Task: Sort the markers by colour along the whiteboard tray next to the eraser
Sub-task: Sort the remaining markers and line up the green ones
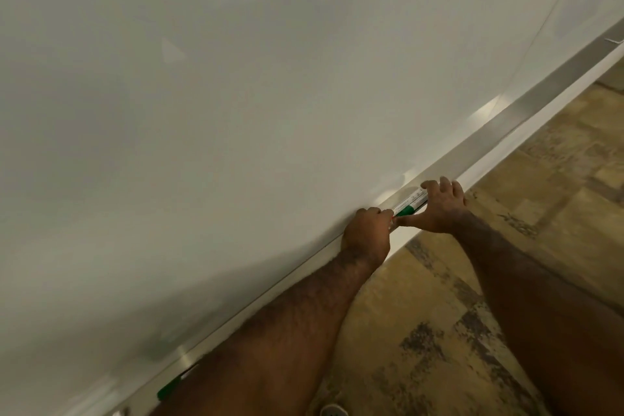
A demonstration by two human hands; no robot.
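Now gripping with both hands on the whiteboard tray [526,105]: left hand [366,235] curling shut on markers' [410,201] near ends, right hand [440,204] spreading open over the far ends, a green-capped marker [405,210] lying between. Lying behind the left forearm, another green marker [170,388], well apart.

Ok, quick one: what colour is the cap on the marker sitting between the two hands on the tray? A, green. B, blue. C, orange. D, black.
A: the marker lying on the tray between the left hand and the right hand shows a green end beside its white barrel.
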